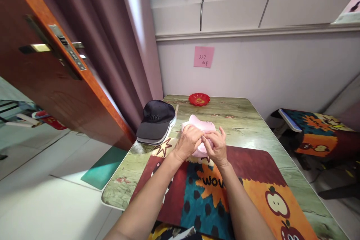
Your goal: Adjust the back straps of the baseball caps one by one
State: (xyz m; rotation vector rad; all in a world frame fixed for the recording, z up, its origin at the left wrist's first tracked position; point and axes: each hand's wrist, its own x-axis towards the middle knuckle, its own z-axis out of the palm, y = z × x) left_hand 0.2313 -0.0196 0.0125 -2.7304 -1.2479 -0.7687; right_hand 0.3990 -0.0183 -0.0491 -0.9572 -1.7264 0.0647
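Note:
A pale pink item (201,123) with a curved, wavy far edge lies on the table in front of me; my hands cover its middle, so its exact kind is hard to tell. My left hand (191,140) is closed over its left part, fingers bent inward. From the other side, my right hand (216,144) pinches it with thumb and forefinger, close to the left fingertips. More pink shows below the hands, near the edge of the colourful mat (208,191). To the left rests a black cap (157,118) on top of a whitish one.
A red scalloped dish (199,99) sits at the table's (233,110) far end by the wall. A pink note (204,57) is stuck above it. At left stand an open door (92,82) and a curtain; another mat-covered surface (317,131) is at right.

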